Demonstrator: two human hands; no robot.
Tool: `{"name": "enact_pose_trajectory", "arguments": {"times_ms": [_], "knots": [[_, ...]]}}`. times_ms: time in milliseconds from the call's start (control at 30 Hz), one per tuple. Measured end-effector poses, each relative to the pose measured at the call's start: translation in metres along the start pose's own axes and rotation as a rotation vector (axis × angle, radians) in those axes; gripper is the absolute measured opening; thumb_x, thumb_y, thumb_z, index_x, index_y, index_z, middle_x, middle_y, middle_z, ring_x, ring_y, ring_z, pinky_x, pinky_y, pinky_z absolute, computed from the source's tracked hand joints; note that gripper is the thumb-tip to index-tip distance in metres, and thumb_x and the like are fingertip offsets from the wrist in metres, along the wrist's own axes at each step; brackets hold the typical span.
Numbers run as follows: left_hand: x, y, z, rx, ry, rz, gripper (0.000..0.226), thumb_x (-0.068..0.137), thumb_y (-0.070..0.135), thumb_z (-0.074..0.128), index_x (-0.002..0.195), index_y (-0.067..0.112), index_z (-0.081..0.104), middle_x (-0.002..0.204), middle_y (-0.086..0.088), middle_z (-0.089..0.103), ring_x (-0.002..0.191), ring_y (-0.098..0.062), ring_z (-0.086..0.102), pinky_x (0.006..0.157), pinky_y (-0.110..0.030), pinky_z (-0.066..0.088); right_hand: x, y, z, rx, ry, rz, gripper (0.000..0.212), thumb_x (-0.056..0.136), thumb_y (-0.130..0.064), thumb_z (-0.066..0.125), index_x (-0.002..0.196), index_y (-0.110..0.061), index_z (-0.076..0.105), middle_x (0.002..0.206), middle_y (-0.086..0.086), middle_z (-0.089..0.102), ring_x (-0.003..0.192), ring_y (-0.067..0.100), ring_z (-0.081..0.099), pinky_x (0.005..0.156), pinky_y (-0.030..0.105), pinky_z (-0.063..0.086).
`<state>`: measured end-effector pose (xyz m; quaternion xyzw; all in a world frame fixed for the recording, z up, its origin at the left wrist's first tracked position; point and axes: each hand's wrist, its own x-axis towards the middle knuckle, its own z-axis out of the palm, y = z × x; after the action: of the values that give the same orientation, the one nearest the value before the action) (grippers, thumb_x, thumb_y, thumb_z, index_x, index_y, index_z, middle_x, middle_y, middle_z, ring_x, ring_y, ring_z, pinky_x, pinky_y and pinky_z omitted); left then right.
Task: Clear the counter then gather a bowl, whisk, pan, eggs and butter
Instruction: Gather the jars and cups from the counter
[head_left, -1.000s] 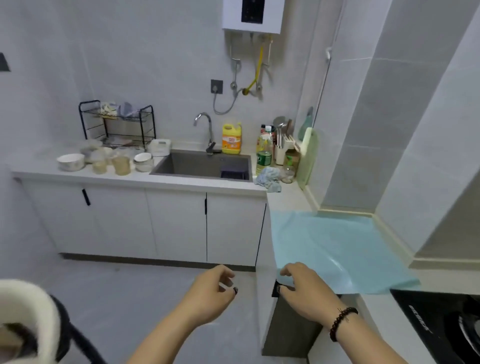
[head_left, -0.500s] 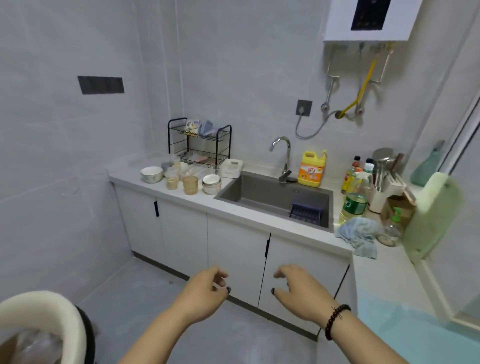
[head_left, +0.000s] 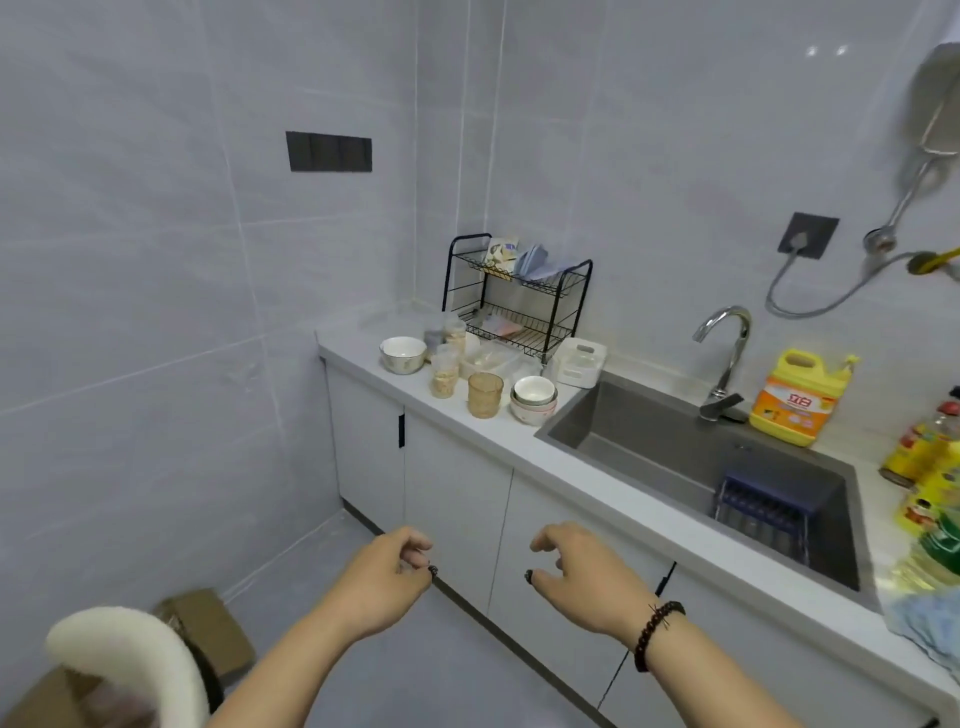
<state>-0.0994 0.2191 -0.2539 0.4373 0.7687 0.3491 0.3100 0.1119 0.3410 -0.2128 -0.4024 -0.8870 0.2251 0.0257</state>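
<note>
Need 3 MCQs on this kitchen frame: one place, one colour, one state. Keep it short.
1. Where is the black wire rack?
A. in the sink
B. on the counter, left of the sink
C. on the floor

2. Detergent jug colour?
A. yellow
B. red
C. white

3. What do the left hand and right hand hold?
A. a bowl
B. a whisk
C. nothing

Answers: B, the rack stands in the counter's corner, left of the sink; A, its body is yellow; C, fingers loosely curled, holding nothing.

On the counter left of the sink, my stacked bowls sit nearest it, a cup beside them, another bowl farther left, the rack behind; the detergent jug stands behind the sink.
</note>
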Motion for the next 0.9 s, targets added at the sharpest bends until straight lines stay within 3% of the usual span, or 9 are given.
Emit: {"name": "enact_pose_trajectory", "arguments": {"times_ms": [133, 267, 367, 467, 567, 767, 900], "knots": [[0.059, -0.016, -0.034, -0.034, 0.007, -0.026, 0.022, 0.087, 0.017, 0.057, 0.106, 0.029, 0.057, 0.103, 0.007, 0.062, 0.084, -0.006, 0.060, 0.074, -0.015, 0.048, 0.075, -0.019, -0.003, 0.019, 0.002, 0.034, 0.038, 0.092, -0.038, 0.053, 0.128, -0.025, 0.051, 0.132, -0.006, 0.049, 0.112, 0.012, 0.054, 0.094, 0.027, 0.047], [0.118, -0.031, -0.068, -0.080, -0.010, -0.028, 0.023, 0.088, 0.016, 0.057, 0.110, 0.026, 0.057, 0.106, 0.007, 0.061, 0.079, -0.004, 0.059, 0.060, -0.009, 0.046, 0.153, -0.047, -0.002, 0.017, 0.017, 0.004, 0.038, 0.092, -0.038, 0.053, 0.128, -0.025, 0.051, 0.133, -0.006, 0.049, 0.115, 0.011, 0.052, 0.094, 0.024, 0.045], [0.155, -0.040, -0.086, -0.083, -0.015, -0.053, 0.022, 0.087, 0.020, 0.059, 0.107, 0.030, 0.057, 0.106, 0.010, 0.062, 0.088, -0.006, 0.061, 0.073, -0.018, 0.050, 0.197, -0.063, 0.004, 0.046, -0.005, -0.006, 0.038, 0.091, -0.038, 0.055, 0.127, -0.025, 0.052, 0.131, -0.006, 0.051, 0.114, 0.011, 0.052, 0.094, 0.024, 0.045], [0.192, -0.040, -0.102, -0.089, -0.016, -0.067, 0.021, 0.088, 0.020, 0.059, 0.106, 0.031, 0.057, 0.106, 0.011, 0.062, 0.083, -0.005, 0.062, 0.070, -0.015, 0.048, 0.243, -0.068, 0.003, 0.049, -0.050, -0.019, 0.038, 0.090, -0.038, 0.056, 0.125, -0.024, 0.053, 0.130, -0.006, 0.051, 0.112, 0.011, 0.052, 0.093, 0.023, 0.045], [0.232, -0.038, -0.115, -0.073, 0.004, -0.060, 0.022, 0.088, 0.021, 0.059, 0.107, 0.032, 0.057, 0.105, 0.012, 0.063, 0.080, -0.003, 0.060, 0.064, -0.012, 0.044, 0.290, -0.062, -0.004, 0.063, -0.051, -0.012, 0.037, 0.091, -0.035, 0.056, 0.126, -0.022, 0.053, 0.130, -0.003, 0.051, 0.112, 0.011, 0.052, 0.090, 0.018, 0.040], [0.337, -0.032, -0.128, -0.078, 0.037, -0.073, 0.023, 0.089, 0.021, 0.060, 0.110, 0.030, 0.058, 0.104, 0.011, 0.063, 0.084, -0.003, 0.060, 0.067, -0.014, 0.044, 0.395, -0.035, -0.015, 0.104, -0.051, -0.036, 0.038, 0.090, -0.036, 0.057, 0.126, -0.021, 0.053, 0.128, -0.004, 0.052, 0.100, 0.005, 0.047, 0.082, 0.016, 0.037], [0.402, -0.022, -0.124, -0.095, 0.011, -0.120, 0.023, 0.090, 0.018, 0.061, 0.110, 0.028, 0.057, 0.105, 0.010, 0.062, 0.085, -0.003, 0.060, 0.069, -0.013, 0.046, 0.466, -0.015, -0.025, 0.147, -0.042, -0.014, 0.038, 0.090, -0.034, 0.058, 0.125, -0.021, 0.054, 0.125, -0.006, 0.054, 0.098, 0.004, 0.047, 0.085, 0.017, 0.038]]}}
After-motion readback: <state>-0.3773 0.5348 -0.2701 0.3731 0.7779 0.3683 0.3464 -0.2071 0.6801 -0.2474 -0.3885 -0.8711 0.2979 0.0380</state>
